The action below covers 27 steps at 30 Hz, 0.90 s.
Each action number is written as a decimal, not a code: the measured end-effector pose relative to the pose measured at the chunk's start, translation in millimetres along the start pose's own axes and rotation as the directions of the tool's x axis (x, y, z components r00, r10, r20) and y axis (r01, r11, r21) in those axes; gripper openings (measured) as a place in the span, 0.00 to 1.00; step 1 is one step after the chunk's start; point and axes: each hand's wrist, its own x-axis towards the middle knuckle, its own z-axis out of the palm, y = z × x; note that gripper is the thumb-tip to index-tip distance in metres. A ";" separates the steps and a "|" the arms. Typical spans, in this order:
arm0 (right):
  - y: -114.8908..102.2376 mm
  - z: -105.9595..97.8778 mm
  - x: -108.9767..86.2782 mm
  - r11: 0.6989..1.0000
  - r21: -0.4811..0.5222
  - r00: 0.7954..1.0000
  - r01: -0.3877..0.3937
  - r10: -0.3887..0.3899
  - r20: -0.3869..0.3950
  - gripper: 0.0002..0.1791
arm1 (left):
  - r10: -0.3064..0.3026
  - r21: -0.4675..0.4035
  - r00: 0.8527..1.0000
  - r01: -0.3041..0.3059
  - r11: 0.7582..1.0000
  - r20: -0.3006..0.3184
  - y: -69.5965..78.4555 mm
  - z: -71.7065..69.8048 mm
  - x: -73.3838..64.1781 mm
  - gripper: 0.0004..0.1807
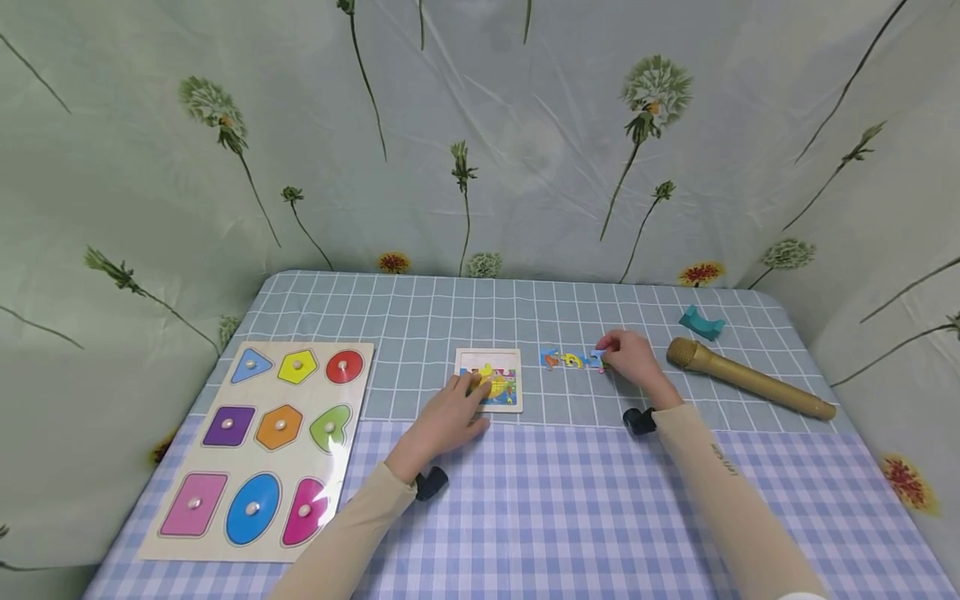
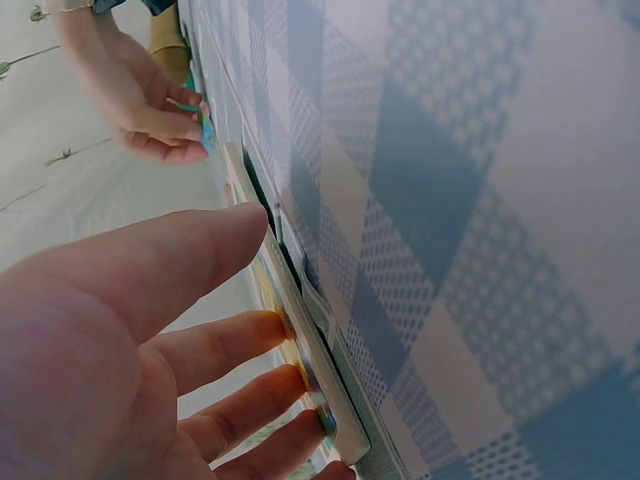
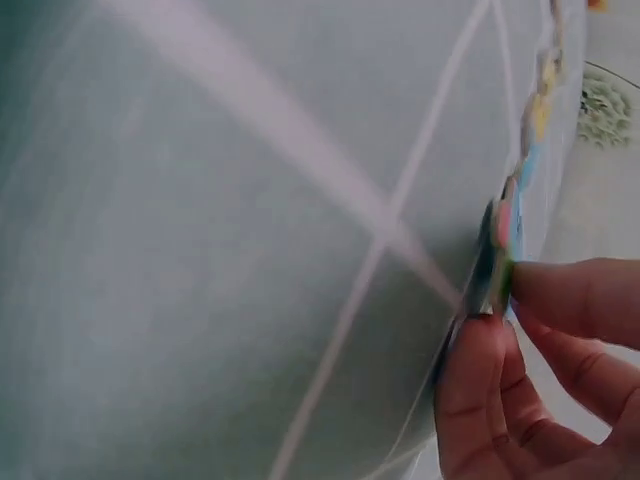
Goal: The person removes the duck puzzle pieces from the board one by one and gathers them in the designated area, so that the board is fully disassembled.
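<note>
The right hand [image 1: 632, 360] pinches a piece [image 1: 594, 358], likely light and stiff, best held by edges; left hand [image 1: 447, 415], fingers uncurled, touches the puzzle [image 1: 518, 380].

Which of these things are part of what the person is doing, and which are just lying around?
Part of the job, by the look of it:
Small puzzle tray, touched by the left hand
Puzzle piece, pinched by the right hand
Other loose pieces beside it

Apparently just lying about:
Large shape board
Gold microphone
Teal curved object
</note>
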 end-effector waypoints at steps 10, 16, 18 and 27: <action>-5.0 6.6 2.1 0.989 -0.058 0.990 0.133 -0.135 -0.032 0.06 | 0.014 -0.007 1.000 -0.014 1.000 0.014 -2.7 -1.9 -0.8 0.33; -42.9 28.5 1.2 0.956 0.135 0.964 0.262 -0.265 0.002 0.09 | 0.025 0.000 1.000 -0.025 1.000 0.003 -2.5 -1.2 -1.0 0.32; -57.1 38.7 -0.7 0.938 0.181 0.948 0.297 -0.312 0.059 0.10 | 0.033 0.009 0.999 -0.033 0.999 0.000 -2.4 -0.5 -1.1 0.31; -94.1 74.1 -2.2 0.948 0.089 0.921 0.305 -0.317 0.226 0.14 | 0.063 0.042 0.998 -0.062 0.997 -0.010 -0.5 0.0 -1.6 0.29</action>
